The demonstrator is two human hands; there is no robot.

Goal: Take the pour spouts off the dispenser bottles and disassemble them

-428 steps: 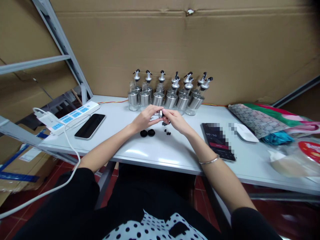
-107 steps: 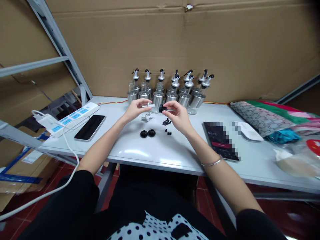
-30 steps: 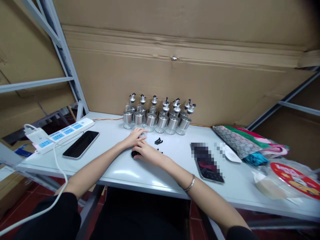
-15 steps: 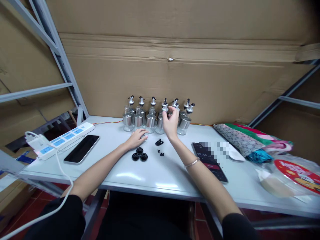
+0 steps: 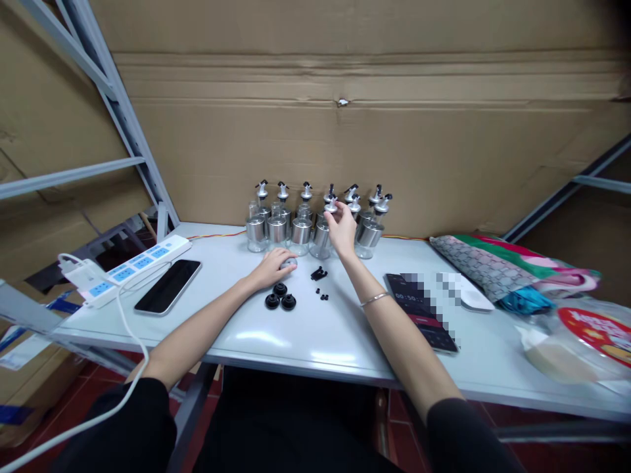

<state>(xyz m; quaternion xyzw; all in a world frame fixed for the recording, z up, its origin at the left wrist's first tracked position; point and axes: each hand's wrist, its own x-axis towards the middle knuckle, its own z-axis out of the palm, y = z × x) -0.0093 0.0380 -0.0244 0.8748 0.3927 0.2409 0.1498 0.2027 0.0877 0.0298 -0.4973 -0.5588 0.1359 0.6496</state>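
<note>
My right hand [image 5: 342,230] is raised at the front row of glass bottles, its thumb and fingers closed around a silver-and-black pour spout [image 5: 330,206]. That spout sits at the neck of a bottle with a metal sleeve [image 5: 321,238]. My left hand [image 5: 275,268] lies on the table with loosely spread fingers. A silvery round piece [image 5: 288,263] shows between its thumb and fingers, partly hidden. Below it are three black round stoppers [image 5: 280,297]. Small black levers [image 5: 319,272] and tiny black pieces [image 5: 322,295] lie between my arms.
More bottles stand along the back; three in front, like this bottle [image 5: 256,233], have bare necks. A power strip [image 5: 138,266] and a phone [image 5: 168,287] lie left. Rightward are another phone [image 5: 419,312], a white object [image 5: 473,293], folded cloth [image 5: 537,269] and a plastic tub [image 5: 566,355].
The view has shifted slightly. My right hand has come down a little over the spout, and its fingers are closer together. My left hand stays about where it was.
</note>
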